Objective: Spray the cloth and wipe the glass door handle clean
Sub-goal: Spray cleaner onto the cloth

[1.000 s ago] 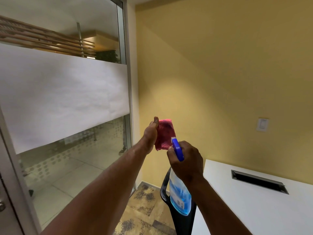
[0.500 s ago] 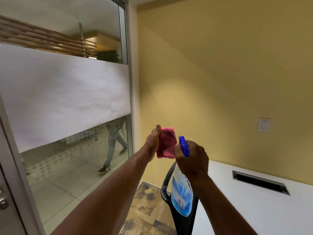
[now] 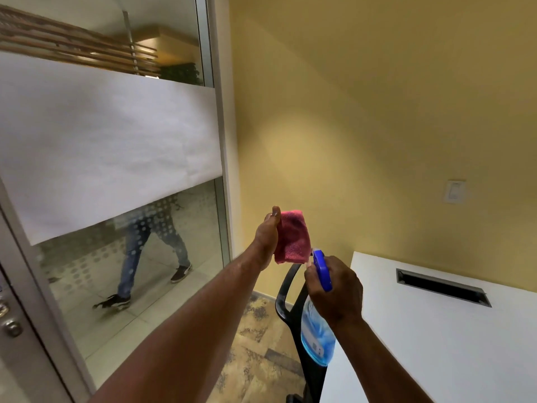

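- Head view: door hardware (image 3: pixel 8 324) sits at far left, unwiped.
- Left hand (image 3: pixel 266 237) pinches the pink cloth (image 3: pixel 292 238) upright.
- Right hand (image 3: pixel 334 289) clutches the spray bottle (image 3: pixel 318 330) (nozzle just beside cloth); a misaimed squirt would likely mist the yellow wall (image 3: pixel 377 112).

cloth (image 3: pixel 291 238) left of bottle (image 3: pixel 317 330) (table (image 3: pixel 436 344) right)

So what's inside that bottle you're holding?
The spray bottle has blue liquid in its see-through lower part. The right hand covers the neck, so the level there cannot be seen.
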Tool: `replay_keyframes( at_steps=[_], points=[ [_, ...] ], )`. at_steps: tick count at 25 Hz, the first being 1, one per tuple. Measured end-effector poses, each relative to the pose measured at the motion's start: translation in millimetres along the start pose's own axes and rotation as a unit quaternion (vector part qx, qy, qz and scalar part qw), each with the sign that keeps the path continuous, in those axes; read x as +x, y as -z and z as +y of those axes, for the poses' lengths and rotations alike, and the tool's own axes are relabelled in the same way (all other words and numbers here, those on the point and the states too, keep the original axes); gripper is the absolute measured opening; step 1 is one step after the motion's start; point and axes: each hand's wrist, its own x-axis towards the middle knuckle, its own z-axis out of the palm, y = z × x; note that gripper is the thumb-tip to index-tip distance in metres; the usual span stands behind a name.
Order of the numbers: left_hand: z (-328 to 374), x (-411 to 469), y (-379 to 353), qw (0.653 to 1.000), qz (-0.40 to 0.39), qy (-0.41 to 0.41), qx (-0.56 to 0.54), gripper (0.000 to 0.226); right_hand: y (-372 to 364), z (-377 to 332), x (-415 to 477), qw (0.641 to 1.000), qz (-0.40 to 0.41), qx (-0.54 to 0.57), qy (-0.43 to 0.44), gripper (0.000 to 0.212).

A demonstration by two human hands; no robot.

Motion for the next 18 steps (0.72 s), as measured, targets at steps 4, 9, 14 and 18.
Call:
replay_keyframes(
  at_steps=[4, 9, 14, 18],
  points=[
    [-39, -4, -10, 0.999, 0.001, 0.046, -0.004, 0.069, 7, 21, -18, 1.000, 0.007, -0.009, -0.021, 0.032],
    [-88, -13, -31, 0.994, -0.002, 0.112, -0.014, 0.064, 12, 63, -55, 0.997, 0.005, -0.032, -0.073, 0.034],
    [-128, -23, -53, 0.985, -0.021, 0.171, 0.000, 0.054, 29, 105, -104, 0.987, -0.011, -0.069, -0.142, 0.030],
    [-158, -31, -75, 0.979, -0.041, 0.199, 0.010, 0.050, 48, 131, -146, 0.973, -0.005, -0.117, -0.197, 0.035]
  ],
)
